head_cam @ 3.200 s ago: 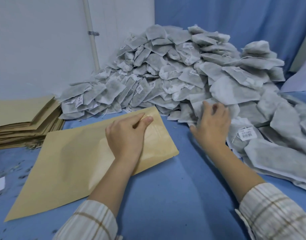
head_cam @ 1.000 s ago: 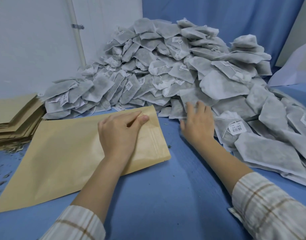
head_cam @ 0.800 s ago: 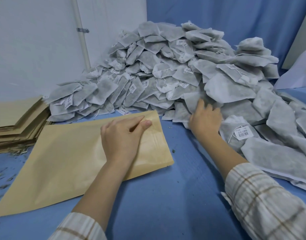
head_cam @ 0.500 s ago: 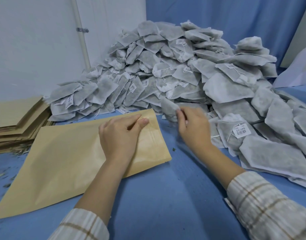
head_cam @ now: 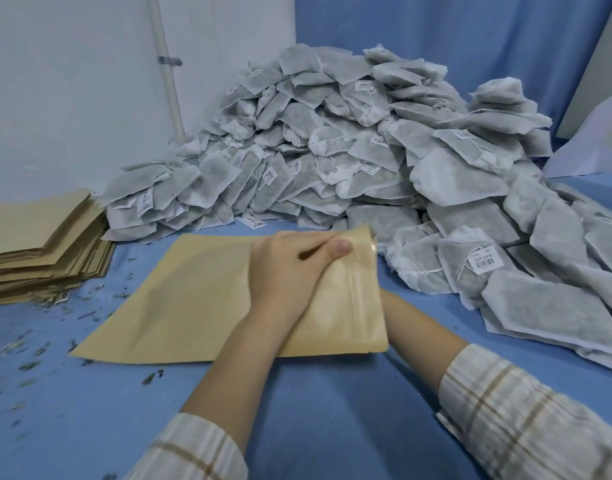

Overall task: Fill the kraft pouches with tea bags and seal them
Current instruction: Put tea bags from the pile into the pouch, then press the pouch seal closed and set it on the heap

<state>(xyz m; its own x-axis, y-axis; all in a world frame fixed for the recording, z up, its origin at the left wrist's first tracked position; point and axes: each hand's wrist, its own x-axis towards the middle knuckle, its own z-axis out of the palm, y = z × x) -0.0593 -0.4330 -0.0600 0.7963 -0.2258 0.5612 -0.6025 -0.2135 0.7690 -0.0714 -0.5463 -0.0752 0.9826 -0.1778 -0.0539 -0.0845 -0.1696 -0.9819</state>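
Blue cloth [head_cam: 325,410] covers the whole bench and I'm working low over it. My left hand [head_cam: 290,268] pinches the top lip of the kraft pouch [head_cam: 200,299], thumb over the upper panel, lifting the mouth at its right end. My right hand has gone into that mouth and is hidden past the wrist, so I can't tell what its fingers hold; only the right forearm [head_cam: 422,330] shows. To do this well I'd keep the lip raised and push any tea bag deep, clear of the zip strip [head_cam: 356,292], so it can press shut. Just beside the mouth sprawls the tea bag heap [head_cam: 366,150], near enough to slump against the opening. Spare pouches [head_cam: 38,251] are stacked far left, and loose leaf crumbs [head_cam: 48,320] litter the cloth, which could foul the seal.
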